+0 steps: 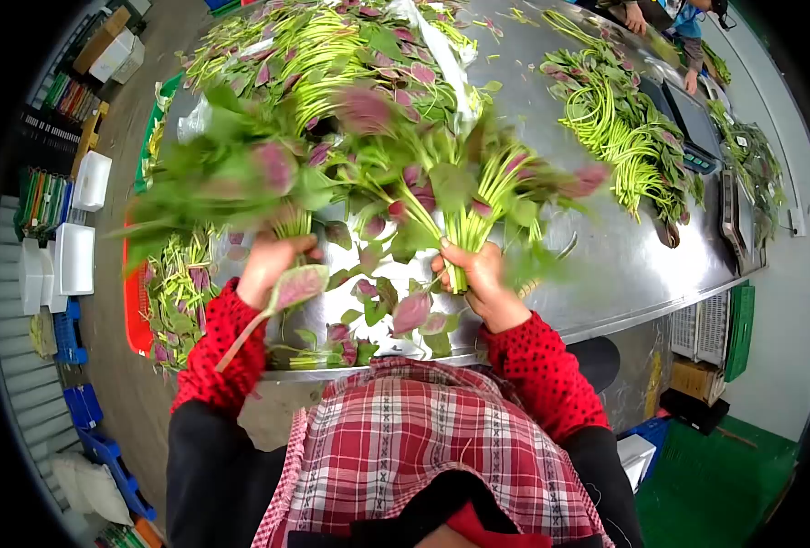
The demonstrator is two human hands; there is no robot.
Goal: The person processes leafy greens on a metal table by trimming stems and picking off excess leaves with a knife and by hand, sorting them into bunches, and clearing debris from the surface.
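My left hand point(275, 263) is closed around the stems of a bunch of red-and-green amaranth leaves point(231, 173), whose tops are smeared by motion. A single leaf on a long stem point(297, 286) hangs by that wrist. In my right hand point(480, 276) is a second amaranth bunch point(464, 196), gripped low on its pale green stems, with the leaves fanning upward and outward. Loose amaranth leaves point(411, 312) lie on the metal table between and below my hands. Beyond both bunches spreads a large heap of amaranth point(332, 55).
More amaranth point(610, 137) lies in a row on the steel table point(597, 274), beside a scale point(694, 128). A red crate point(135, 310) with trimmings stands at the table's left edge. Another person's hand point(636, 18) shows at the far right. White bins point(76, 258) stand left.
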